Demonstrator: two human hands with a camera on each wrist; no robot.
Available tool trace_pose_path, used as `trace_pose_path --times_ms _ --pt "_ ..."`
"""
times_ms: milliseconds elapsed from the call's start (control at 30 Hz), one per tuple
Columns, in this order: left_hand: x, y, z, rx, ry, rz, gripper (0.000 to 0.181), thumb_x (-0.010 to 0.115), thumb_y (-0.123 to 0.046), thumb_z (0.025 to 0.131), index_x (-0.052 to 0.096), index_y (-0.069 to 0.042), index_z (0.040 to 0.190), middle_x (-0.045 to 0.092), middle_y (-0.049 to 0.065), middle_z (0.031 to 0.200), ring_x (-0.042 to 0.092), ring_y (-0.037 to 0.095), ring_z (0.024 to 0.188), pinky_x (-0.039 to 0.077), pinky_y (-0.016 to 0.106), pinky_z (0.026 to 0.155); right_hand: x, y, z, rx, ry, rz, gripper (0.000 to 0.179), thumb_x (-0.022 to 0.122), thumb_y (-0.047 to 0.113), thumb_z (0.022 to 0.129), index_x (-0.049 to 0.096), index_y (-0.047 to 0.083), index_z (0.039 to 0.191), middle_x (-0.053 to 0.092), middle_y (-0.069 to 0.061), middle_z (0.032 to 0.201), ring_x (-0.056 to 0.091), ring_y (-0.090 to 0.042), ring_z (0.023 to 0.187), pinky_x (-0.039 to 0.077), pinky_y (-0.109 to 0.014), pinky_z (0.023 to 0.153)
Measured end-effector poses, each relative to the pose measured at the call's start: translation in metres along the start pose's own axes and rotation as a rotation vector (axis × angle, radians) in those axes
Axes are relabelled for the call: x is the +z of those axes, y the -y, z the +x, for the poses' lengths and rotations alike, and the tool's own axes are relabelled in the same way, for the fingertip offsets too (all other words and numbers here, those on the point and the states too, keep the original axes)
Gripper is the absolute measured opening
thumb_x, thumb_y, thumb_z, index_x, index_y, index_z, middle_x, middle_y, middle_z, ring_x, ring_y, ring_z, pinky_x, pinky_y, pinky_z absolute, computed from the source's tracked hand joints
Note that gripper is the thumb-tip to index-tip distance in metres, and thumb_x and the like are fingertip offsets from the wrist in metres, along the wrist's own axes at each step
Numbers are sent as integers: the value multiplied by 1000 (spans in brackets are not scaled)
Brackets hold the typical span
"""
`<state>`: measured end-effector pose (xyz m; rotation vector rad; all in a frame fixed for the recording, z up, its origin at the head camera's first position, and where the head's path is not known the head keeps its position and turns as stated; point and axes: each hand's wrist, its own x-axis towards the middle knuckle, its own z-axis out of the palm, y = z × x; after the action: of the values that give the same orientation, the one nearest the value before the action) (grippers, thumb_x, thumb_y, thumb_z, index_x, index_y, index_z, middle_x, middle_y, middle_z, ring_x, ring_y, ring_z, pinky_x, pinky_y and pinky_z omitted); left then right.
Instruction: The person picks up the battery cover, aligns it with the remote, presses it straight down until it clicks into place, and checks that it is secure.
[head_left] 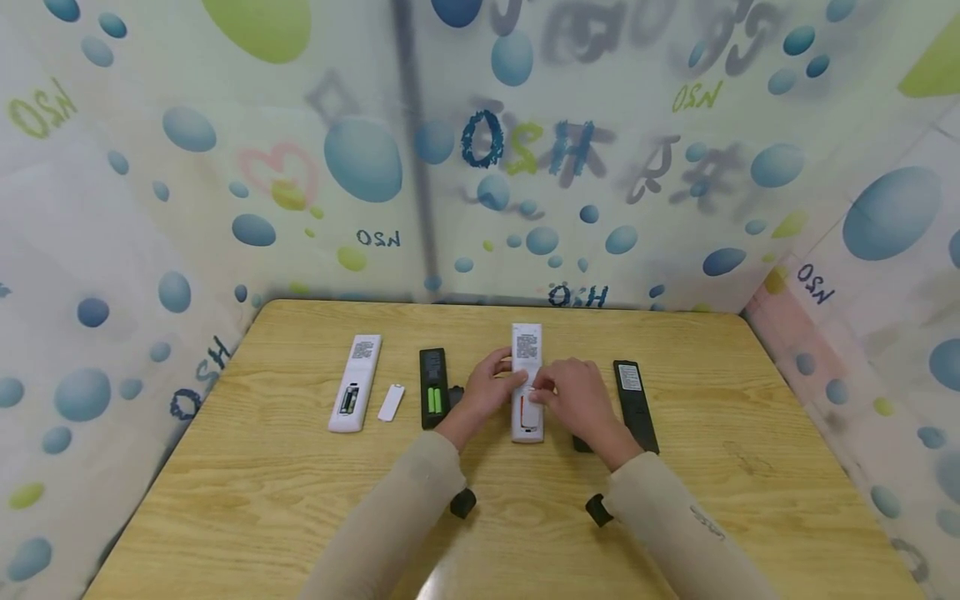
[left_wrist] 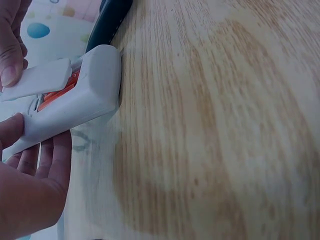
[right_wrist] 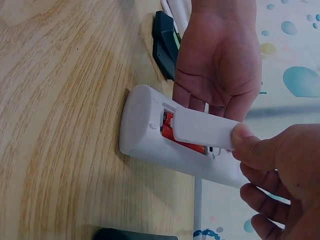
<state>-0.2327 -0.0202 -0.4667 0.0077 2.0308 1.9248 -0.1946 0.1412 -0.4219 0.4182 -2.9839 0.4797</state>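
Note:
A white remote control (head_left: 527,350) lies face down in the middle of the table, its battery side up. My left hand (head_left: 487,390) grips it from the left, with the thumb on its upper edge and the fingers reaching underneath. Between the thumb and fingers of my right hand (head_left: 579,396) is a white battery cover (right_wrist: 202,129), tilted above the compartment. Red batteries (right_wrist: 184,142) show inside, partly hidden by the cover. In the left wrist view, the cover (left_wrist: 40,78) overlaps the compartment at an angle.
To the left lie a second white remote (head_left: 365,354) with its compartment uncovered, a loose white cover (head_left: 392,402) and a black remote (head_left: 432,367) holding green batteries. Another black remote (head_left: 636,404) lies right of my right hand. A patterned curtain (head_left: 480,242) hangs behind the table.

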Motion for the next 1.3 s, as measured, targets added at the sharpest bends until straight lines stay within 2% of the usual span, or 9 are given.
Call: trace_pose_path --times_ms 233,367,800,1067,1300 --pt "-1 -25 -22 1 31 16 53 60 -15 97 42 -13 147 57 16 137 60 24 112 55 40 91 2 3 2 -9 -8 2 11 75 31 85 73 21 86 66 7 78 54 -16 80 43 -41 83" --pt "-1 -27 -24 -1 30 25 52 59 -15 98 42 -14 147 56 15 137 59 25 114 55 39 91 6 3 1 -33 -26 -16 11 75 31 85 73 20 86 67 7 79 55 -16 82 43 -41 84" --pt "-1 -25 -22 -8 23 19 53 60 -15 97 42 -14 147 58 14 135 60 22 112 55 36 87 13 3 -5 -82 -43 -133 16 72 35 88 71 19 90 63 8 79 58 -18 91 43 -41 88" --pt "-1 -23 -19 -5 14 17 52 61 -13 97 44 -13 146 58 15 134 61 21 108 56 32 83 11 4 -7 -84 -55 -120 14 75 33 86 71 20 86 62 9 76 58 -17 89 42 -41 89" --pt "-1 -4 -5 4 1 4 53 63 -16 96 44 -18 146 59 12 135 61 20 110 56 33 84 13 3 -8 -73 -47 -98 15 74 33 87 68 20 85 58 9 75 56 -17 84 42 -39 84"
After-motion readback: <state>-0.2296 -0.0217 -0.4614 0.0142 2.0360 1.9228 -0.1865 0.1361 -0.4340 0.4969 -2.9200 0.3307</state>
